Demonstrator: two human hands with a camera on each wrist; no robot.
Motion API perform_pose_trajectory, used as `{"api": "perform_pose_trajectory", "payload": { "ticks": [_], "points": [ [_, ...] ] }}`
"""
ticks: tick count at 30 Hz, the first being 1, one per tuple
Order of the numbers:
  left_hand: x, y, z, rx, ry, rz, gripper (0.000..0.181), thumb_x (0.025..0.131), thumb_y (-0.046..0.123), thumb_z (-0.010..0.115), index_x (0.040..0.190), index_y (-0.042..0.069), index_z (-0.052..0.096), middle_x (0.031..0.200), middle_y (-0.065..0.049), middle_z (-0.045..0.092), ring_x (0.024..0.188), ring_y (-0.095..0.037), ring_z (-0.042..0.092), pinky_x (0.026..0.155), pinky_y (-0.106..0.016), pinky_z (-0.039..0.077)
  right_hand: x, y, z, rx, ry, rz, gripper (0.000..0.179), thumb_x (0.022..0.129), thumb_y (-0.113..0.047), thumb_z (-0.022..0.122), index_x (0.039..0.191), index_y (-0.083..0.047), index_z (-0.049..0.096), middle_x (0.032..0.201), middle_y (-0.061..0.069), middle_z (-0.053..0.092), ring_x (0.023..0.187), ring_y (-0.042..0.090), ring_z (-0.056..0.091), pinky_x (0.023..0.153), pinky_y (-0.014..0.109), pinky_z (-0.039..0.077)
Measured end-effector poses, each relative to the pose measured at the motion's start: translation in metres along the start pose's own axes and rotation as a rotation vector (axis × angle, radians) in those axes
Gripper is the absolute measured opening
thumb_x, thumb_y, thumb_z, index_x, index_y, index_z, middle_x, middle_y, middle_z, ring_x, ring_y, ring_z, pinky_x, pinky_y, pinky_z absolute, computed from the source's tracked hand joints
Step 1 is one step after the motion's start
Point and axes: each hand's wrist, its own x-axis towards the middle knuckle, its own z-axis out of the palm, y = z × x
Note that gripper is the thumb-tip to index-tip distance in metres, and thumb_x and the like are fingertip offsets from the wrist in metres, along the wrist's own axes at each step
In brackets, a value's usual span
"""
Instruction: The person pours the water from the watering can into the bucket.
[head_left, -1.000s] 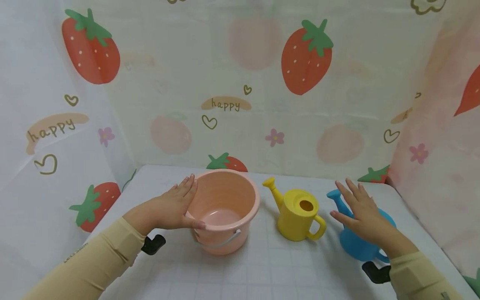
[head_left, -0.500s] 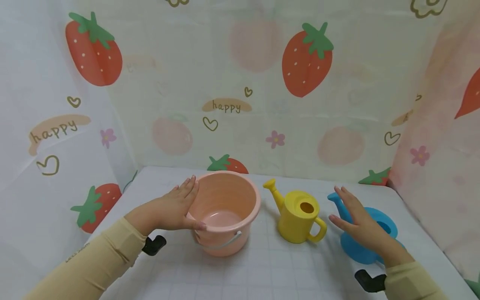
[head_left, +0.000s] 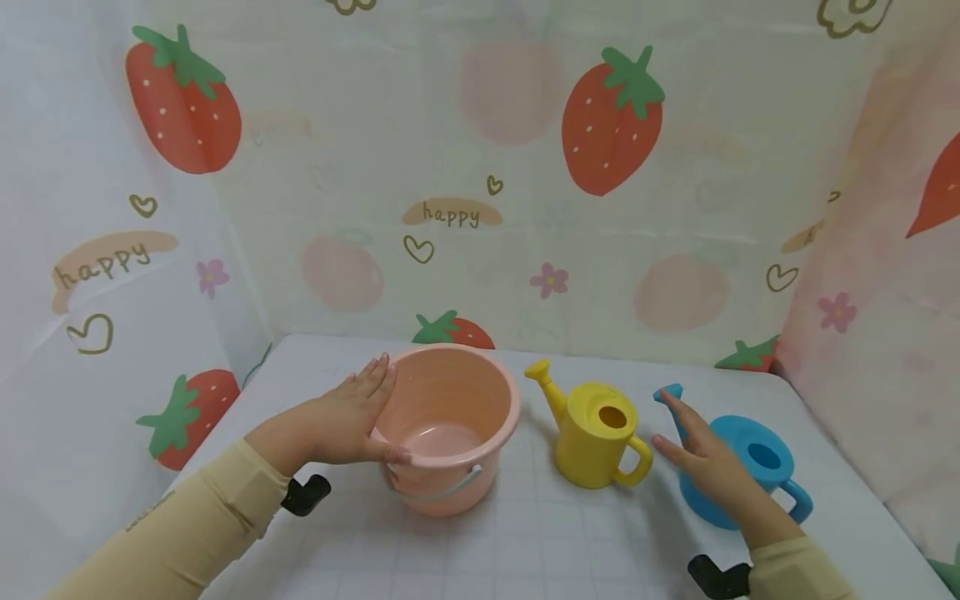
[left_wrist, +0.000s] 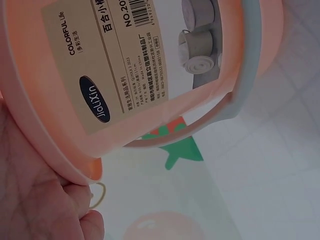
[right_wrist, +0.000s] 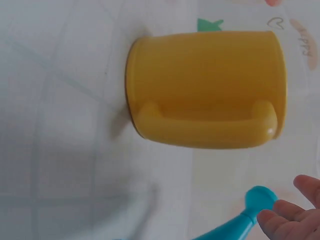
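A pink bucket with a pale handle stands upright on the table. My left hand rests on its left rim, fingers straight, thumb along the front edge. In the left wrist view, the palm lies against the rim beside a printed label. My right hand hovers with loosely straight fingers in front of the blue watering can, partly covering its spout and body. The yellow watering can stands just left of that hand; the right wrist view shows its handle up close.
All three vessels stand on a white table with a faint grid. A strawberry-patterned cloth hangs behind and at both sides. Black wrist mounts sit below each hand.
My right hand has moved left and down, uncovering the blue watering can's opening and handle. The left hand stays on the bucket's rim, and the bucket and cans keep their places.
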Motion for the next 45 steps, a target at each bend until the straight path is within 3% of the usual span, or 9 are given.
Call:
{"api": "perform_pose_trajectory", "payload": {
  "ticks": [7,16,22,34,40,45],
  "points": [
    [-0.002,0.002,-0.002,-0.013,0.01,0.018,0.122,0.069,0.081,0.045,0.142,-0.009,0.008,0.149,-0.025,-0.003,0.138,-0.038,0.0,0.108,-0.052,0.013,0.001,0.008,0.016,0.127,-0.027,0.09,0.078,0.09,-0.049,0.05,0.148,-0.018,0.009,0.151,0.019,0.012,0.135,0.044,0.01,0.101,0.06,0.02],
    [-0.004,0.005,-0.005,-0.006,0.0,0.008,0.123,0.068,0.082,0.043,0.142,-0.009,0.009,0.15,-0.025,-0.002,0.138,-0.037,0.0,0.109,-0.051,0.013,0.002,0.015,0.031,0.201,-0.037,0.189,0.08,0.089,-0.052,0.049,0.148,-0.021,0.005,0.151,0.017,0.015,0.135,0.042,0.013,0.1,0.059,0.025],
    [-0.004,0.004,-0.004,-0.01,0.001,0.008,0.123,0.068,0.082,0.043,0.142,-0.009,0.008,0.15,-0.024,-0.003,0.138,-0.036,-0.001,0.109,-0.051,0.013,0.002,0.022,0.038,0.255,-0.047,0.201,0.082,0.087,-0.056,0.049,0.147,-0.017,0.011,0.146,0.021,0.024,0.132,0.041,0.023,0.1,0.058,0.027],
    [-0.004,0.004,-0.003,-0.004,-0.007,-0.005,0.123,0.067,0.082,0.042,0.143,-0.008,0.008,0.15,-0.023,-0.004,0.138,-0.036,-0.001,0.109,-0.051,0.012,0.003,0.03,0.048,0.352,-0.033,0.157,0.075,0.088,-0.051,0.051,0.144,-0.011,0.02,0.147,0.02,0.023,0.133,0.038,0.023,0.103,0.051,0.026],
    [-0.002,0.001,-0.002,0.012,-0.006,-0.009,0.124,0.066,0.084,0.041,0.143,-0.007,0.008,0.15,-0.022,-0.005,0.138,-0.035,-0.002,0.109,-0.05,0.012,0.006,0.034,0.054,0.357,-0.004,0.142,0.057,0.094,-0.038,0.048,0.138,-0.006,0.03,0.137,0.02,0.039,0.126,0.034,0.037,0.102,0.05,0.03],
    [-0.001,0.001,-0.002,0.039,-0.001,0.0,0.123,0.067,0.084,0.04,0.143,-0.008,0.01,0.15,-0.024,-0.002,0.138,-0.036,0.001,0.109,-0.051,0.013,0.006,0.038,0.058,0.334,0.001,0.176,0.053,0.096,-0.039,0.043,0.132,-0.001,0.039,0.129,0.019,0.049,0.123,0.033,0.04,0.101,0.055,0.029]
  ]
}}
